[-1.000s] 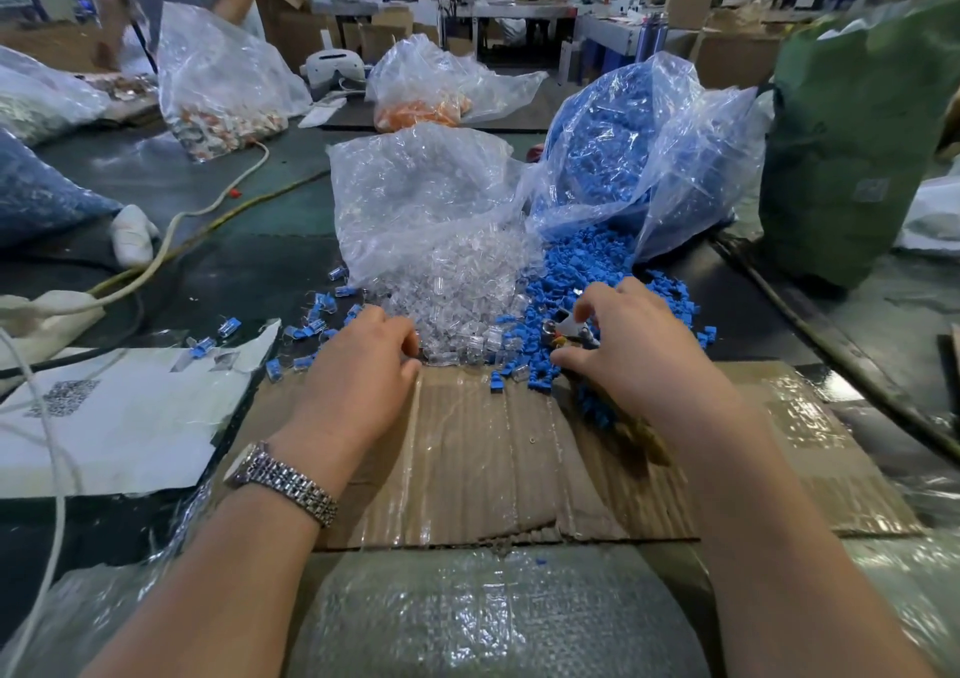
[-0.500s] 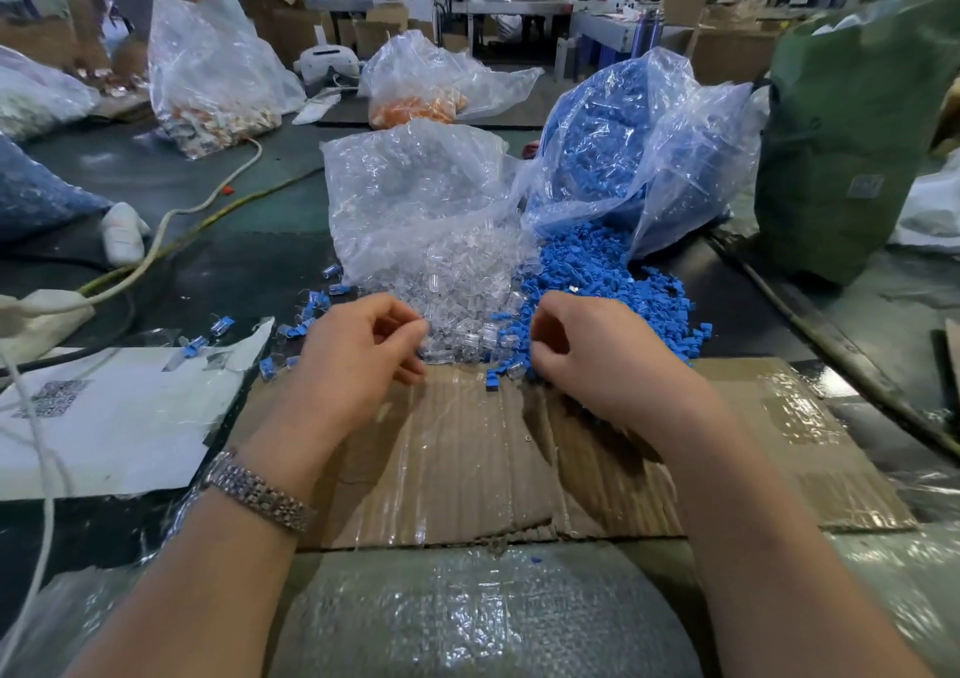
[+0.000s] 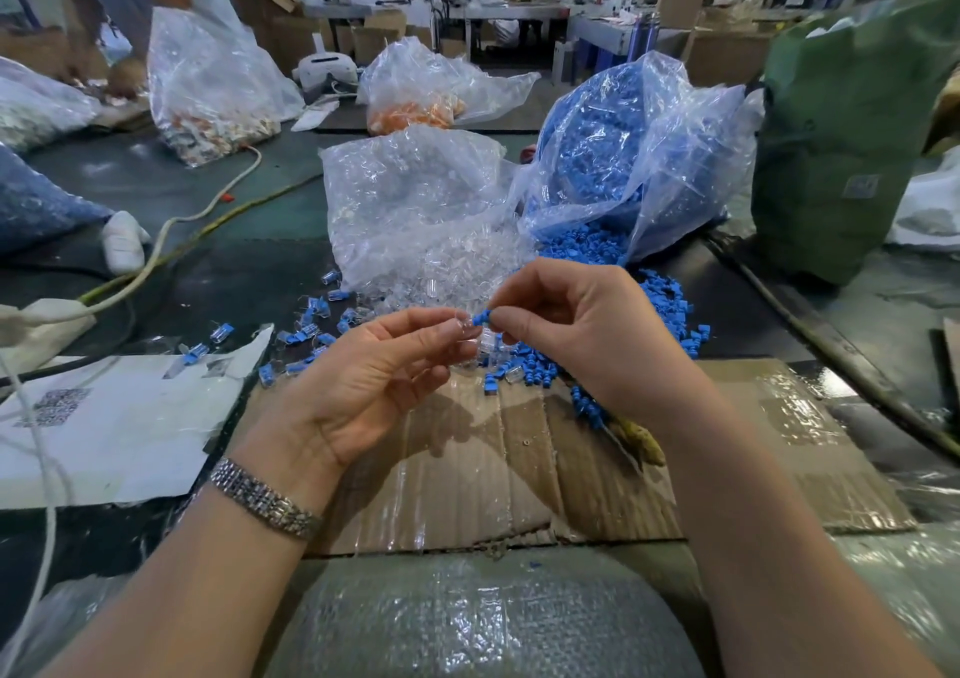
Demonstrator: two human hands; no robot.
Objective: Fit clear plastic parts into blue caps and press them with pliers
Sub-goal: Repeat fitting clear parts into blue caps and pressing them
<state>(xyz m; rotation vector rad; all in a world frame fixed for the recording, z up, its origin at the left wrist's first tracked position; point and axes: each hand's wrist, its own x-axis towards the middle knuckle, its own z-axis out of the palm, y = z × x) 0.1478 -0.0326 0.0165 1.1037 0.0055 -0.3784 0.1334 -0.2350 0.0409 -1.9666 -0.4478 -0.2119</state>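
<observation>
Both hands raised, left hand (image 3: 374,365) palm-up, right hand (image 3: 576,329) fingertips pinched

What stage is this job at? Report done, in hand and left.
Done: a scatter of small assembled blue-and-clear pieces lies left of the piles.
In hand: the left hand pinches a small clear plastic part; the right hand pinches a small blue plastic cap against it. Pressing not yet done.
Left: large heaps of loose clear parts and loose blue caps.

Left hand (image 3: 374,365) pinches clear plastic part (image 3: 464,322), right hand (image 3: 576,329) pinches blue cap (image 3: 481,318), the two touching above cardboard sheet (image 3: 519,459) on counter (image 3: 249,282).
</observation>
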